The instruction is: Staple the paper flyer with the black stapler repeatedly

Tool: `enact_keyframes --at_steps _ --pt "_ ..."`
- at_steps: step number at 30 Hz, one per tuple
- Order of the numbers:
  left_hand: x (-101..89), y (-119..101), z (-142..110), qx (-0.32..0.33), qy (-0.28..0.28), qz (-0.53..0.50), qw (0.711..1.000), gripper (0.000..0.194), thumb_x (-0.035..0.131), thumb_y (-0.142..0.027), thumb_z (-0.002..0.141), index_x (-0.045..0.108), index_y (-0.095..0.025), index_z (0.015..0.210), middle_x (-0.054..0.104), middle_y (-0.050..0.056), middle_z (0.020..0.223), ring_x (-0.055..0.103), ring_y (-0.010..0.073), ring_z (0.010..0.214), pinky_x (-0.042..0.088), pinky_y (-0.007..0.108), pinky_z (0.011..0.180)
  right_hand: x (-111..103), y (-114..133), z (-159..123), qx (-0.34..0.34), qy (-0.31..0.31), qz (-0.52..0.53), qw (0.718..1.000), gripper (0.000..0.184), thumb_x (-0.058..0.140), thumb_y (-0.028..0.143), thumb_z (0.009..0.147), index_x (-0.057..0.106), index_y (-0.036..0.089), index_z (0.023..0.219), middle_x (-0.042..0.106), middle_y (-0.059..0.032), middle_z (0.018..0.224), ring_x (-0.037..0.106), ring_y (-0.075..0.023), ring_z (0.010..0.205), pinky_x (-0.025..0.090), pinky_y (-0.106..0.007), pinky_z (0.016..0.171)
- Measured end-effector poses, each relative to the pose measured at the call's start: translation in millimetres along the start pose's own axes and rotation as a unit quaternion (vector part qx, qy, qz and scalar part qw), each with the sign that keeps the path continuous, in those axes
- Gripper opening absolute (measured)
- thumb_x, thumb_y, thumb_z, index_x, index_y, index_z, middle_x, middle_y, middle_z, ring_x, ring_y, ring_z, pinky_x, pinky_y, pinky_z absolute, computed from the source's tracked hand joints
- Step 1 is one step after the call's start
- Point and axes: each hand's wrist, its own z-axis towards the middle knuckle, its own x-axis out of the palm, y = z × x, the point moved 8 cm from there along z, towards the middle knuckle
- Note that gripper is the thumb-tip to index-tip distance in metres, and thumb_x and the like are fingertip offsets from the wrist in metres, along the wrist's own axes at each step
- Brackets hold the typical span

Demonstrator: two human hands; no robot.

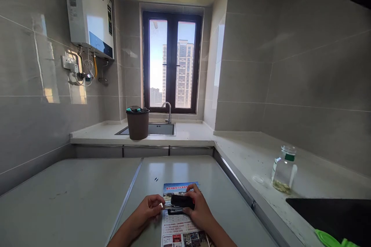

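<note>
Right hand around black stapler

Daylight from the window glares softly on the table (the right wall is dim).

A water heater hangs left of the window, a brown bucket stands by the sink, and a glass jar sits near a clear round lid.

Kitchen: sink with faucet below window, white countertop, wall-mounted water heater, tiled walls.
</note>
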Motion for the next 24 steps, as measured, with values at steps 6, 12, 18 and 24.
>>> enact_keyframes --at_steps 6,12,18,24 --pt "6.1 -2 0 0.029 0.018 0.03 0.999 0.049 0.086 -0.057 0.069 0.07 -0.015 0.087 0.065 0.004 0.083 0.047 0.009 0.057 0.034 0.02 0.051 -12 34 -5 -0.105 -0.058 -0.127 0.985 0.036 0.068 0.016 0.081 0.061 0.024 0.115 0.058 -0.0099 0.12 0.06 -0.0279 0.108 0.052 -0.041 0.093" --pt "13.9 -3 8 0.116 0.04 0.036 0.992 0.045 0.095 -0.051 0.055 0.073 -0.015 0.072 0.07 0.009 0.089 0.062 0.0215 0.083 0.046 0.032 0.077 25 109 -32 -0.357 0.0 -0.24 0.903 0.026 0.057 0.027 0.096 0.06 0.017 0.12 0.067 -0.0099 0.098 0.061 -0.0252 0.085 0.051 -0.04 0.079" --pt "33.0 -7 3 0.103 0.088 0.024 0.991 0.038 0.099 -0.041 0.05 0.076 -0.015 0.068 0.071 0.008 0.093 0.062 0.0203 0.083 0.045 0.031 0.078 38 129 -42 -0.424 0.003 -0.288 0.859 0.034 0.043 0.017 0.101 0.056 0.01 0.132 0.071 -0.0113 0.093 0.061 -0.0234 0.079 0.049 -0.038 0.074" --pt "32.9 -4 3 0.107 0.097 0.025 0.989 0.03 0.098 -0.029 0.053 0.073 -0.015 0.064 0.07 0.007 0.09 0.061 0.0195 0.082 0.045 0.028 0.073 43 126 -42 -0.425 0.011 -0.269 0.864 0.021 0.045 0.019 0.102 0.065 0.017 0.108 0.071 -0.0099 0.098 0.062 -0.0217 0.085 0.049 -0.036 0.075"
